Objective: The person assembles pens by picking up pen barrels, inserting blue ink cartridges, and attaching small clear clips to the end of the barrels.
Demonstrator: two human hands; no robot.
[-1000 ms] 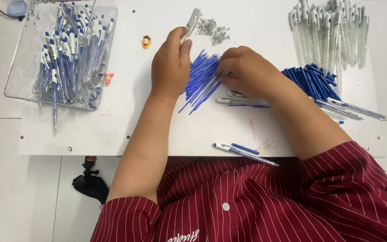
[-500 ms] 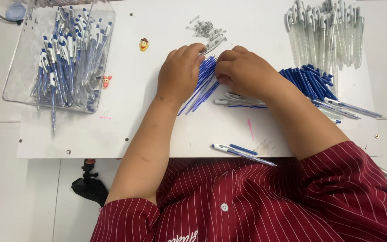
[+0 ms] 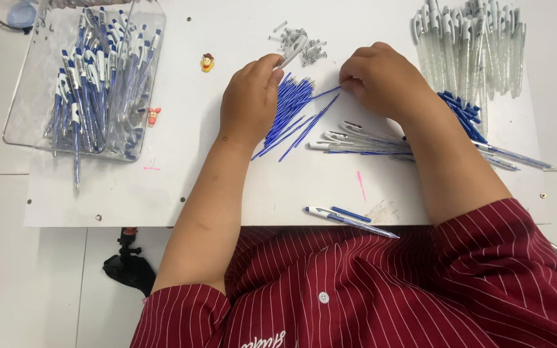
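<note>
My left hand (image 3: 249, 103), upper centre of the frame, pinches 1 clear pen barrel (image 3: 291, 51) between thumb and forefinger, its tip angled up toward the small heap of springs (image 3: 304, 46). My right hand (image 3: 381, 80) sits just right of it, fingers curled together and nipping the end of 1 blue refill (image 3: 320, 95) drawn from the fan of blue refills (image 3: 291, 113) between the 2 hands. I judge the refill very light, thin and somewhat flexible, likely to bend if pushed from the far end, so it is best taken close to the tip. The barrel looks light, stiff and smooth plastic, probably slippery; a grip at mid-length seems safest. The springs are tiny and would scatter easily. Counts: 2 hands; 1 clear tray (image 3: 24, 116) at upper left holding many finished blue-and-white pens, too tangled to count; 1 bundle of empty clear barrels (image 3: 472, 45) at upper right, also uncountable; 1 pile of blue caps (image 3: 462, 113) at right; roughly 3 or 4 part-built pens (image 3: 356, 140) lying centre right; 1 pen (image 3: 349, 221) near the bottom edge of the white board (image 3: 214, 187); 2 small toy figures (image 3: 208, 62).
</note>
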